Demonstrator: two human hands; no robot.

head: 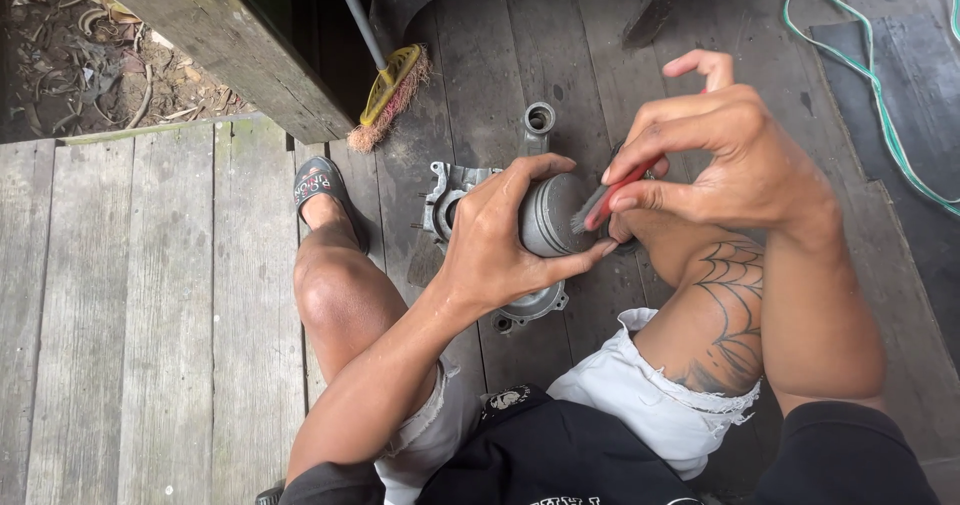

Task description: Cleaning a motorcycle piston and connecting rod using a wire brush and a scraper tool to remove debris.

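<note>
A: Start big. What lies under everything?

B: A plank floor (130, 315), grey and weathered. On it, between the person's knees, sits a metal casing (447, 193) with bolt ears and round openings. A yellow broom (392, 93) leans further back, and a green cord (880, 95) runs along the right.

A: And the hands?

B: The left hand (490, 250) is wrapped around a piston (552, 217), fingers over its top and thumb below, holding it up just above the casing. That grip seems meant to keep the piston steady and its side turned toward the other hand.

A: The right?

B: The right hand (735, 160) pinches a small red-handled brush (605, 200) between thumb and fingers, bristles against the piston's side, little finger lifted. I'd judge the pinch suits short, controlled strokes.

A: How does the piston look?

B: A short grey cylinder, dull metal with a slight sheen, faint grooves ringing it near one end.
</note>
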